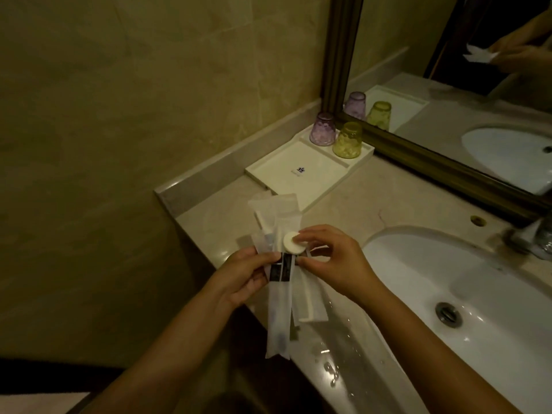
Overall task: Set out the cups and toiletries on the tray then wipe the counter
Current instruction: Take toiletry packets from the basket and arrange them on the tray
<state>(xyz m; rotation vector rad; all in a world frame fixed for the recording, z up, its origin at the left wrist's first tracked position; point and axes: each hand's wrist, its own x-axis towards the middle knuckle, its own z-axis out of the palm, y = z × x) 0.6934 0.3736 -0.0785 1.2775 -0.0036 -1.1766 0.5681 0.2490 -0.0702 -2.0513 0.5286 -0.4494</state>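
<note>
A white tray (pixel 270 171) lies on the counter against the wall. A purple cup (pixel 322 129) and a yellow-green cup (pixel 347 140) stand upside down in its far compartment. My left hand (pixel 243 276) grips a bundle of wrapped toiletry packets (pixel 279 294) above the counter's left edge, well short of the tray. My right hand (pixel 331 258) pinches a small round white soap (pixel 294 242) at the top of that bundle.
The marble counter (pixel 352 198) has water drops along its front edge. A white sink (pixel 466 282) with a metal drain fills the right side. A tap (pixel 528 237) stands at the far right. A framed mirror (pixel 448 85) rises behind the tray.
</note>
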